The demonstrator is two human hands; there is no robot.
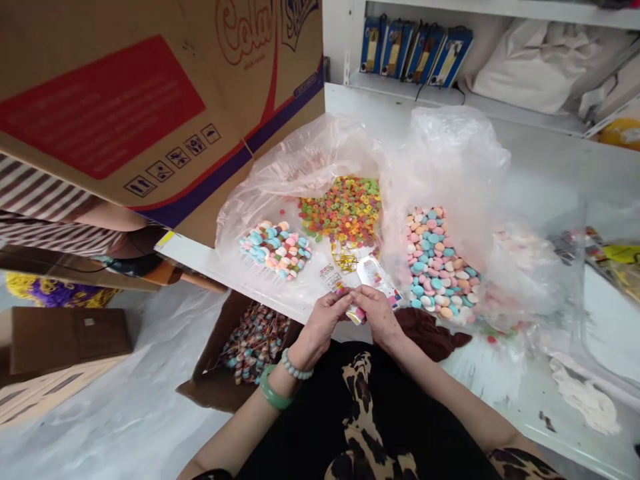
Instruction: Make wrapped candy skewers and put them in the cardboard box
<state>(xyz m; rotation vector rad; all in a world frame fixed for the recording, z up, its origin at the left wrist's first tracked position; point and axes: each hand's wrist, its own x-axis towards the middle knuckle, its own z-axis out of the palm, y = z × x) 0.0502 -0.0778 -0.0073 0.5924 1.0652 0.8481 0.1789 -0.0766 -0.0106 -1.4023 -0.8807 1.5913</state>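
Note:
My left hand (323,320) and my right hand (379,315) meet at the table's front edge, thumbs and fingers pinched together. Between them is a small, colourful printed piece (357,315), like a card or wrapper; its exact kind is partly covered by my fingers. Just beyond lie a white printed card (375,275), a smaller printed slip (330,273) and a heap of yellow pins (344,259). Behind those, small ring-shaped pieces (345,207) in orange, green and yellow spread on clear plastic. Pastel pieces on sticks (277,248) lie to the left.
Pastel oval pieces (437,267) spill from a plastic bag (455,153) at right. A large cardboard box (165,100) stands at left, a person's striped sleeve (40,200) beside it. Below the edge, an open carton (210,373) holds similar pieces. A brown cloth (430,333) lies right.

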